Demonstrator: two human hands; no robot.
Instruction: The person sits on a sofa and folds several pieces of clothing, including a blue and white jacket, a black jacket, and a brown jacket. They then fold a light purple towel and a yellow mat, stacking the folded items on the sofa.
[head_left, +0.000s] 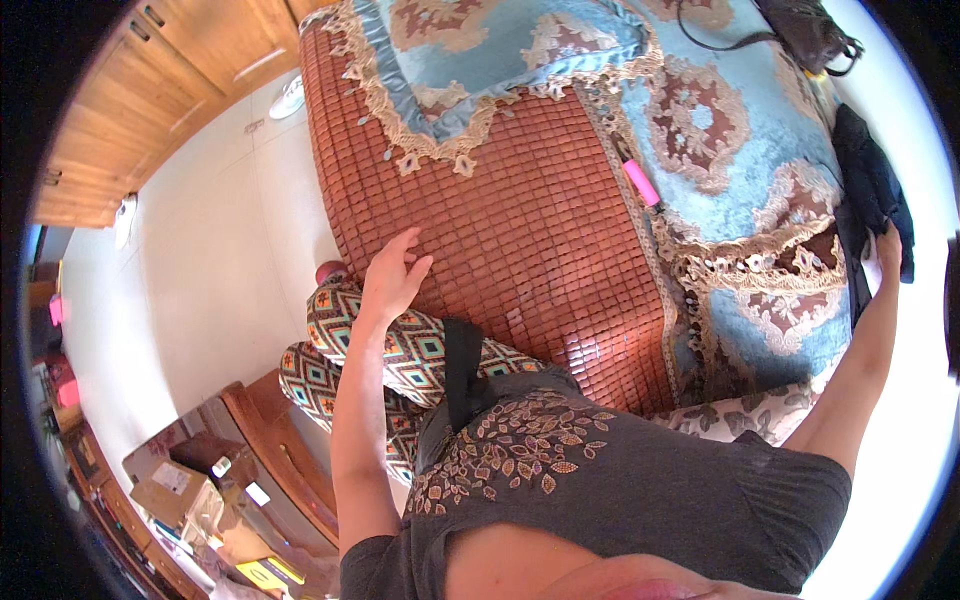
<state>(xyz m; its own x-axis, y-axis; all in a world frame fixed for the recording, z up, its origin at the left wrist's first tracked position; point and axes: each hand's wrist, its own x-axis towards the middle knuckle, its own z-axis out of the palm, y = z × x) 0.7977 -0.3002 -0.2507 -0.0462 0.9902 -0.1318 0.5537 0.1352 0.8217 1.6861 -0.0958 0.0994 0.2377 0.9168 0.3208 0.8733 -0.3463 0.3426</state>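
Observation:
My right hand (887, 251) is at the far right, at the edge of the blue patterned cover, with its fingers on a black cloth garment (870, 172) and a small white patch beside them. The garment lies bunched along the cover's edge and trails downward past my hand. On the other side, my left hand (397, 274) hovers over my patterned trousers and the edge of the brown tile mat (495, 225). Its fingers are apart and hold nothing. A pink cylinder with a dark end (640, 184) rests where the mat meets the lace-trimmed blue cover (757, 195).
A second blue lace-edged cover (510, 45) lies over the mat's far end. A dark strapped bag (806, 34) is at the upper right. Wooden cabinets (172, 97) and white shoes (289, 97) are at the left. A side table holds a cardboard box (172, 491) and clutter.

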